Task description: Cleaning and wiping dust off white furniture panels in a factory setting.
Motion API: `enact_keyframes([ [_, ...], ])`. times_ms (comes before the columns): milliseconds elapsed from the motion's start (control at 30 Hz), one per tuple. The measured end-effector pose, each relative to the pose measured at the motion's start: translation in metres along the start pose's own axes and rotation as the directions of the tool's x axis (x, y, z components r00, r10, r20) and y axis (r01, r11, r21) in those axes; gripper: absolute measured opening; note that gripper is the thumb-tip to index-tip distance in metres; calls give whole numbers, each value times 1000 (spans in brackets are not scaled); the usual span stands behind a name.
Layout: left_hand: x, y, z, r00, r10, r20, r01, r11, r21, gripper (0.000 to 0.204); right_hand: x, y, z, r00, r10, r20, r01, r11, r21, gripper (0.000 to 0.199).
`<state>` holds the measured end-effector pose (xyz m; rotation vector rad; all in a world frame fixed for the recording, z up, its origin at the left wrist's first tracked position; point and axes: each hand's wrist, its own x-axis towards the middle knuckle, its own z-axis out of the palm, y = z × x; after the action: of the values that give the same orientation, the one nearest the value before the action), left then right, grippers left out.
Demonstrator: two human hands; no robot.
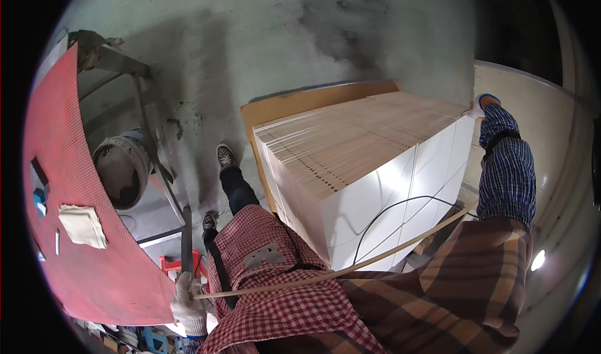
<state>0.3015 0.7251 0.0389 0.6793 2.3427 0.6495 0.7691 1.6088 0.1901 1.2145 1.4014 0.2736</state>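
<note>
My left hand (pixel 186 299), in a whitish knit glove, is closed on the left end of a long thin wood-coloured strip (pixel 300 282). It may be a board seen edge-on. It runs across in front of my body to the right, and its far end passes beside my right forearm. My right hand (pixel 482 105), gloved as well, is at the far right corner of a big stack of thin panels (pixel 369 135), its fingers bent onto the edge there. The panels stand packed together, with brown upper edges, rows of dark holes and white outer faces.
Brown cardboard (pixel 319 99) stands behind the stack. At left is a red textured tabletop (pixel 94 266) with a folded cloth (pixel 82 226), on a metal frame. A dirty bucket (pixel 122 172) sits beneath its edge. A red stool (pixel 172 263) is near my left hand. A black cable (pixel 388 207) hangs before the stack.
</note>
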Motion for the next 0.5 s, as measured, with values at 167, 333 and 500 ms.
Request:
enact_keyframes([
  [167,21,23,-14,996,-29,80,32,999,-35,32,-10,21,26,992,123,1,-123,992,-35,59],
  [333,24,41,-23,992,-75,102,74,997,11,31,-74,-126,-40,864,-168,475,-14,935,355,46],
  [500,23,34,-29,982,-140,124,148,987,-66,32,-148,-276,-96,688,-599,410,234,718,655,43],
])
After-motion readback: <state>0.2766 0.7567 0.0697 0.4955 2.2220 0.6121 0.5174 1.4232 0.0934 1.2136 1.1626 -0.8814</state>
